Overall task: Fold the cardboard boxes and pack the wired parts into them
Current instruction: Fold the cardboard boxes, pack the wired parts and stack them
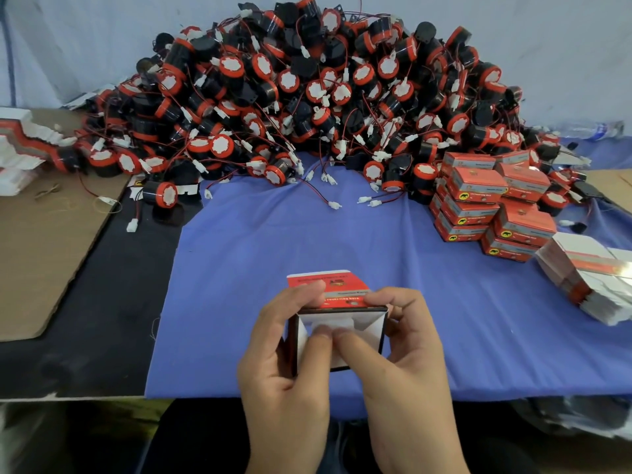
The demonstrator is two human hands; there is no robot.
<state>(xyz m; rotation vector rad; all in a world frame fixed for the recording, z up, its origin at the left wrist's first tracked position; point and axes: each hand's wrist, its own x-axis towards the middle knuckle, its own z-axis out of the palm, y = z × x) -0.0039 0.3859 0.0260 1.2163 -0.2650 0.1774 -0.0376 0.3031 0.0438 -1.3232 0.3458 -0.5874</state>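
A small red and white cardboard box (337, 295) is held over the near edge of the blue cloth (342, 234), its open end turned toward me. My left hand (284, 357) grips its left side and my right hand (403, 354) grips its right side. Both thumbs press the white inner flaps inward. The red lid flap stands up behind my fingers. A big heap of black and red wired parts (307, 97) with white connectors covers the back of the table.
Folded red boxes (492, 203) are stacked at the right. A pile of flat box blanks (588, 278) lies at the far right, another (20, 145) at the far left. One wired part (160, 195) sits apart near a brown cardboard sheet (44, 241).
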